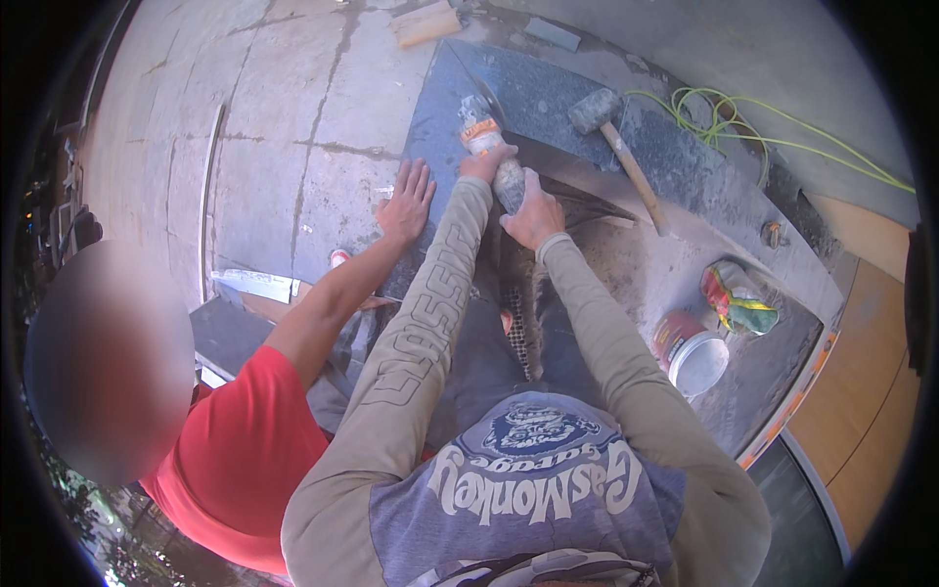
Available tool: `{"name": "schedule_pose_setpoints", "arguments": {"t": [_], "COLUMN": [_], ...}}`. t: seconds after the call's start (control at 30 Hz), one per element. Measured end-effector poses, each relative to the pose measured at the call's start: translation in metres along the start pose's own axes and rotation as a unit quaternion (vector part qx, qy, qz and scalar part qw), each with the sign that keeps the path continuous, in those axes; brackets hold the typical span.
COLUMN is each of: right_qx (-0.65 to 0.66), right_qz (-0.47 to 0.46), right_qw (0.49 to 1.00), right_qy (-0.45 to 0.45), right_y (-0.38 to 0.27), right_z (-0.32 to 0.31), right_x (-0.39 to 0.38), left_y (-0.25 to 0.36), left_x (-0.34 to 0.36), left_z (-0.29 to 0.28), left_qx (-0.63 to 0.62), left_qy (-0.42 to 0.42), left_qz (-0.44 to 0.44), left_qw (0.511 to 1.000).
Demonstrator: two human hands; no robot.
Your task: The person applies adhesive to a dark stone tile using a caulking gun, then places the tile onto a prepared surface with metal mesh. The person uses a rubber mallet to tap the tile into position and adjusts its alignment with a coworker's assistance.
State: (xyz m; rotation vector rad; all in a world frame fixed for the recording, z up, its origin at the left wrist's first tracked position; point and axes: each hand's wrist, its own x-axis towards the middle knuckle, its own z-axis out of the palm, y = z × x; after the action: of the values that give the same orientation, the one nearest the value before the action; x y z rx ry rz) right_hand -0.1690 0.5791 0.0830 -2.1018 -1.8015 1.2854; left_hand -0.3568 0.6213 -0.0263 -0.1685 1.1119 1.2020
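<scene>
Both of my hands are wrapped round a dusty angle grinder (479, 131) with an orange band. My left hand (488, 164) grips it near the front, and my right hand (537, 211) closes round its rear end. The grinder's thin disc (477, 82) stands edge-on over a dark grey stone slab (435, 112); whether it touches the surface I cannot tell. Left of my arms, a co-worker's hand (408, 203) lies flat on the slab's left edge, fingers spread. To the right, a mallet (596, 111) with a wooden handle rests across the slab and a gap in it.
A yellow-green cable (719, 103) lies coiled at the far right. Nearer stand a bucket (700, 360) and a crumpled colourful bag (736, 298). Wood offcuts (426, 24) lie beyond the slab. At my left, a co-worker in a red shirt (245, 450) leans in close.
</scene>
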Motion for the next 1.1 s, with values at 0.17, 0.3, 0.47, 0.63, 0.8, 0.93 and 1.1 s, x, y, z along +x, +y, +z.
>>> {"name": "schedule_pose_setpoints", "arguments": {"t": [0.17, 0.3, 0.47, 0.63, 0.8, 0.93, 1.1], "right_qx": [-0.005, -0.005, -0.004, 0.007, 0.007, 0.018, 0.033], "right_qz": [0.011, 0.012, 0.004, 0.004, -0.017, 0.015, 0.077], "right_qw": [1.000, 1.000, 1.000, 1.000, 1.000, 1.000, 0.997], "right_qy": [-0.007, -0.007, 0.001, 0.002, 0.015, -0.015, 0.002], "right_y": [-0.001, -0.004, 0.000, 0.005, 0.012, 0.034, 0.076], "right_z": [0.001, 0.002, 0.004, 0.007, 0.001, -0.015, -0.052], "right_x": [0.000, 0.004, -0.002, -0.014, -0.034, -0.093, -0.201], "left_y": [-0.024, -0.015, -0.021, -0.031, -0.051, -0.093, -0.170], "left_x": [0.014, 0.009, 0.003, -0.007, -0.028, -0.084, -0.189], "left_z": [0.040, 0.047, 0.049, 0.046, 0.047, 0.041, 0.051], "left_qx": [0.149, 0.175, 0.227, 0.258, 0.296, 0.327, 0.357], "left_qy": [0.017, 0.016, 0.016, 0.026, 0.039, 0.045, 0.033], "left_qz": [-0.001, 0.004, -0.001, 0.007, 0.027, 0.011, -0.019], "left_qw": [0.989, 0.984, 0.974, 0.966, 0.954, 0.944, 0.933]}}
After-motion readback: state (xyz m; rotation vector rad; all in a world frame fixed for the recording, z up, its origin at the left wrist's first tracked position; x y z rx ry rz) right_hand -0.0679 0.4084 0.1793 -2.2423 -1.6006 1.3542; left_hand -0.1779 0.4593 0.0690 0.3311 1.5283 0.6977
